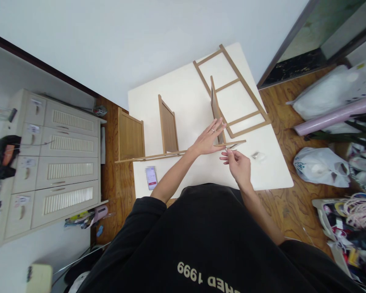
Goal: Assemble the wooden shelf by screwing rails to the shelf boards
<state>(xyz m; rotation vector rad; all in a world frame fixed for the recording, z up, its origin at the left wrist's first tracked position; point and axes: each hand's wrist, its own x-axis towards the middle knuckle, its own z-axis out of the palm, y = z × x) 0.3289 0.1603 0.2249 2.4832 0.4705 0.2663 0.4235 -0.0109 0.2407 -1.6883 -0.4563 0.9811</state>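
A partly assembled wooden shelf unit lies on its side on a white table (195, 173), with a side frame (149, 157) along the near edge and several shelf panels (170, 126) standing up from it. My left hand (208, 138), a ring on one finger, lies with fingers stretched out against the rightmost panel (215, 110), where it meets the side frame. Just to the right, my right hand (239, 164) has thumb and fingertips pinched together at the outer face of the side frame. What sits in the pinch is too small to make out.
A second wooden side frame (247, 87) lies flat at the back right of the table. A small clear plastic bag (258, 156) rests right of my right hand. A phone (151, 177) lies at the front left. Drawers (61, 148) stand left; bags (321, 167) lie on the floor right.
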